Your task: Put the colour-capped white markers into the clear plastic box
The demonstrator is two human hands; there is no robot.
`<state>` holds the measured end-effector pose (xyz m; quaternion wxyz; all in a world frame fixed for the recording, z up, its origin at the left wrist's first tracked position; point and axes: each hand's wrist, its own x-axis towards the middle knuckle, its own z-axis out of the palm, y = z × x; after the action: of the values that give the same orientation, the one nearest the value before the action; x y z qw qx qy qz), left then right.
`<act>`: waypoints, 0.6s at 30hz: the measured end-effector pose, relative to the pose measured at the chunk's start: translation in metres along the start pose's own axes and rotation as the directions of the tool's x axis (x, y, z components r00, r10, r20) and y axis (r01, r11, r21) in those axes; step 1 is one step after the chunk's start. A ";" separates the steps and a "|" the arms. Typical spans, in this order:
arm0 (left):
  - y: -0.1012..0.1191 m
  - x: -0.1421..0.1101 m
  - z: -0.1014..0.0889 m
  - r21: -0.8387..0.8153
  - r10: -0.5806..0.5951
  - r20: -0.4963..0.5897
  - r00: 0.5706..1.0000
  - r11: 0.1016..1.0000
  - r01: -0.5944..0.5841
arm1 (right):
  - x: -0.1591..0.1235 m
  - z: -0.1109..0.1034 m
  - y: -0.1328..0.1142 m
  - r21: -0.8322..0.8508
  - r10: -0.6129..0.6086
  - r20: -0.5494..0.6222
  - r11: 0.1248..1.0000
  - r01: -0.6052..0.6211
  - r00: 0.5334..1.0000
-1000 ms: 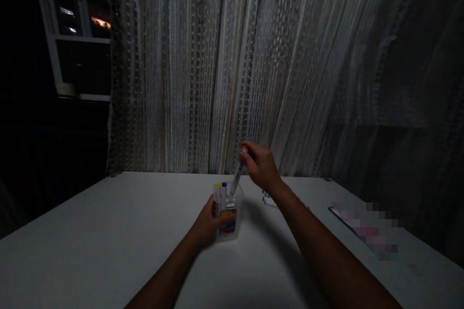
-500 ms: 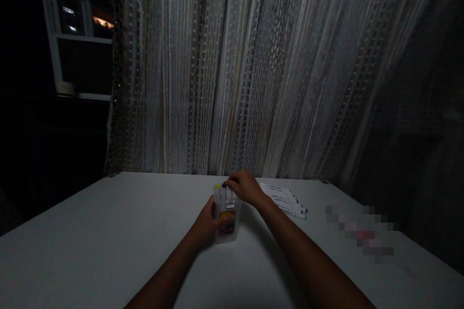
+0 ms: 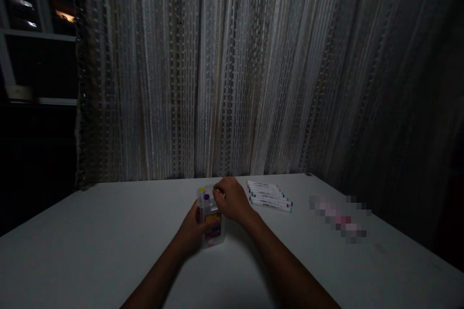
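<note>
A clear plastic marker case with a colourful label stands upright on the white table. My left hand wraps round its left side, thumb across the label. Inside the case, a marker with a yellow cap and one with a purple cap show at the top. My right hand is at the case's upper right edge with its fingers curled together; whatever is between them is hidden. To the right lies a row of several white markers with coloured ends.
The white table reaches back to a patterned hanging curtain. A blurred-out pinkish patch covers something on the right of the table. A dark window is at the upper left.
The view has turned to the right, so everything appears farther left. My right hand has moved off the purple-capped marker to the case's right rim. My left hand keeps its hold.
</note>
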<state>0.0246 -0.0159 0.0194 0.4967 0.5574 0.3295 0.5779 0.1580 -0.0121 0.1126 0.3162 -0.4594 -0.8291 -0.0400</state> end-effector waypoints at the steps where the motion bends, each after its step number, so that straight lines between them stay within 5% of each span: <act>1: 0.000 0.000 0.000 -0.009 -0.011 0.000 1.000 1.000 0.011 | 0.001 -0.001 0.001 0.001 0.002 0.024 1.000 -0.002 1.000; 10: 0.004 -0.001 0.002 -0.027 -0.025 0.011 1.000 0.999 0.026 | 0.023 -0.028 0.016 0.045 0.036 0.149 0.998 -0.043 0.988; 18: 0.003 -0.002 0.003 -0.044 -0.031 0.000 1.000 0.999 0.031 | 0.028 -0.040 0.001 -0.128 -0.035 0.348 0.988 0.084 0.937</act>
<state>0.0266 -0.0187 0.0217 0.5176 0.5412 0.3253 0.5774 0.1683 -0.0054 0.1599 0.1318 -0.4551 -0.8802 -0.0268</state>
